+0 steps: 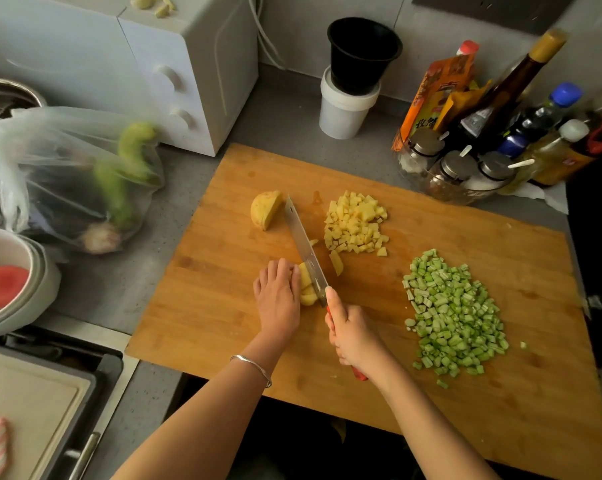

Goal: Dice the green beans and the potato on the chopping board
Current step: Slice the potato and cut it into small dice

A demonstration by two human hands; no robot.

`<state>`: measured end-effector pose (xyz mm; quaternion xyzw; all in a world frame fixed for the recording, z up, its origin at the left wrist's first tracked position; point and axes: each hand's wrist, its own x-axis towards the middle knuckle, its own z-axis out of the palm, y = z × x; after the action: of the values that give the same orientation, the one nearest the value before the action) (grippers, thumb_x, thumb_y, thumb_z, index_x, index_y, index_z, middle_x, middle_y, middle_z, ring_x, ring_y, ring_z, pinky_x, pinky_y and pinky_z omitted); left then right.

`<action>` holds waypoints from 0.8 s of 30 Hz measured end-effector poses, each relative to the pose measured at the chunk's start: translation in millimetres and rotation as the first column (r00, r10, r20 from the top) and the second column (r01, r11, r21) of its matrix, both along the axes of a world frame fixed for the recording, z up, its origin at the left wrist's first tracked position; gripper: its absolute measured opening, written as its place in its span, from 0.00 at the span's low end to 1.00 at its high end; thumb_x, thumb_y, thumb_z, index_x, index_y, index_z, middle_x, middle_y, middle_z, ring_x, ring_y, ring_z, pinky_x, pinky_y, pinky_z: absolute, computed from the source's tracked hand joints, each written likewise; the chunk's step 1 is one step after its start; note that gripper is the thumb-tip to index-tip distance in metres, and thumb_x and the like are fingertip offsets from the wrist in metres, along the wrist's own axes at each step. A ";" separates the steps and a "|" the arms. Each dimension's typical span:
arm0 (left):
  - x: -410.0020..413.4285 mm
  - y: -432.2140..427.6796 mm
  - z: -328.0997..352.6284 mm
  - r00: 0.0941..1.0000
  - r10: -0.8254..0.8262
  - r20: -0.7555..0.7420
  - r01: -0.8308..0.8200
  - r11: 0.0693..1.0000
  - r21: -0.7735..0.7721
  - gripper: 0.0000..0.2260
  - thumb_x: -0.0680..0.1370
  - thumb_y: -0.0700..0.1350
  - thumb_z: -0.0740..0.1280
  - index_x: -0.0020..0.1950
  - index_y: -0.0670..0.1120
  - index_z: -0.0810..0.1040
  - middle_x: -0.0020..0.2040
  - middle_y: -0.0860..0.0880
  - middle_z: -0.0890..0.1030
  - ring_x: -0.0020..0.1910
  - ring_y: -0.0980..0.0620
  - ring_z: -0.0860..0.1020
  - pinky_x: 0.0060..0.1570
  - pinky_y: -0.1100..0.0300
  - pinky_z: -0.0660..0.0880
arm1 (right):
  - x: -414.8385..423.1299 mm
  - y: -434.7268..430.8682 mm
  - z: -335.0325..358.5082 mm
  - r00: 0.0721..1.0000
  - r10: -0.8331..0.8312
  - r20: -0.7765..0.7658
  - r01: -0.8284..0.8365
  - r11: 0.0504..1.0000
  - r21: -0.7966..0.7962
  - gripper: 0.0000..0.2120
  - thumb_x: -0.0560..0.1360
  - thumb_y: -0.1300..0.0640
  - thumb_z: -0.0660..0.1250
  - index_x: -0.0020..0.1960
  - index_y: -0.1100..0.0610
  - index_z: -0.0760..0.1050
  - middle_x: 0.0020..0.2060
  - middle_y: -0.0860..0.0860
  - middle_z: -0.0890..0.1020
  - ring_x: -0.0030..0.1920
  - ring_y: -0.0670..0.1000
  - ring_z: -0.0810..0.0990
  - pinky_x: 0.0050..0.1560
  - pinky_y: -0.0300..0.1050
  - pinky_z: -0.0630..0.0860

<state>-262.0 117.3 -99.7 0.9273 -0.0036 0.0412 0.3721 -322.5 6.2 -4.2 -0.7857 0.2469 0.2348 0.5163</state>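
The potato piece [307, 285] is pinned under the curled left hand [278, 294], against the knife [304, 242] gripped in the right hand [349, 329]. That left hand, seemingly tucked clear, could be nicked if the piece slips.

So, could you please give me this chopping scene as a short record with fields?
surface: wooden chopping board
left grip: holds the potato piece being cut
right grip: holds the knife, blade against that piece
uncut: potato half, left of the blade
done: diced potato pile; diced green beans pile to its right
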 end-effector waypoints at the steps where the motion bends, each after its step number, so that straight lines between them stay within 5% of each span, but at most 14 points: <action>1: -2.0 0.1 -1.1 1.000 -0.008 0.001 0.008 1.000 0.004 0.17 0.80 0.55 0.47 0.48 0.47 0.70 0.46 0.51 0.71 0.47 0.50 0.68 0.49 0.57 0.60 | -3.0 -0.1 -2.3 1.000 -0.008 -0.002 0.008 1.000 0.006 0.28 0.78 0.34 0.47 0.31 0.54 0.62 0.17 0.45 0.62 0.18 0.43 0.60 0.27 0.43 0.57; 12: -3.5 -1.9 1.6 1.000 -0.013 0.006 0.013 1.000 0.002 0.15 0.80 0.55 0.48 0.47 0.48 0.68 0.44 0.52 0.68 0.44 0.50 0.67 0.50 0.55 0.63 | 1.3 6.0 -26.7 0.999 -0.039 0.017 0.040 0.997 -0.070 0.28 0.79 0.36 0.48 0.29 0.53 0.63 0.16 0.44 0.64 0.22 0.45 0.63 0.27 0.40 0.59; 18: -10.8 19.0 2.6 0.966 -0.250 0.070 0.256 0.960 -0.114 0.24 0.78 0.63 0.55 0.66 0.48 0.67 0.60 0.54 0.69 0.58 0.57 0.67 0.61 0.61 0.63 | 6.3 1.4 -25.3 0.997 -0.072 -0.020 0.072 0.997 -0.010 0.29 0.80 0.36 0.48 0.30 0.55 0.65 0.14 0.45 0.65 0.16 0.43 0.62 0.26 0.41 0.60; 20: -12.0 26.5 -0.1 0.933 -0.352 0.078 0.356 0.933 -0.047 0.31 0.75 0.66 0.60 0.71 0.49 0.62 0.65 0.53 0.66 0.63 0.58 0.64 0.66 0.64 0.59 | 5.5 0.1 -25.8 0.998 -0.067 -0.015 0.067 0.998 -0.006 0.28 0.80 0.36 0.49 0.30 0.54 0.66 0.15 0.45 0.65 0.17 0.42 0.62 0.26 0.41 0.60; 24: -11.6 26.0 -6.0 0.930 -0.350 0.117 0.340 0.936 0.096 0.28 0.76 0.63 0.58 0.70 0.49 0.60 0.63 0.45 0.70 0.62 0.50 0.68 0.64 0.54 0.67 | 4.5 -5.5 -25.3 1.000 -0.022 0.006 0.022 1.000 -0.019 0.29 0.79 0.35 0.49 0.30 0.55 0.65 0.15 0.45 0.66 0.17 0.42 0.63 0.27 0.41 0.60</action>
<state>-273.6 143.3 -105.7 0.9205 -0.1925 0.0364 0.3380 -318.0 0.7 -29.5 -0.7885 0.2563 0.2246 0.5120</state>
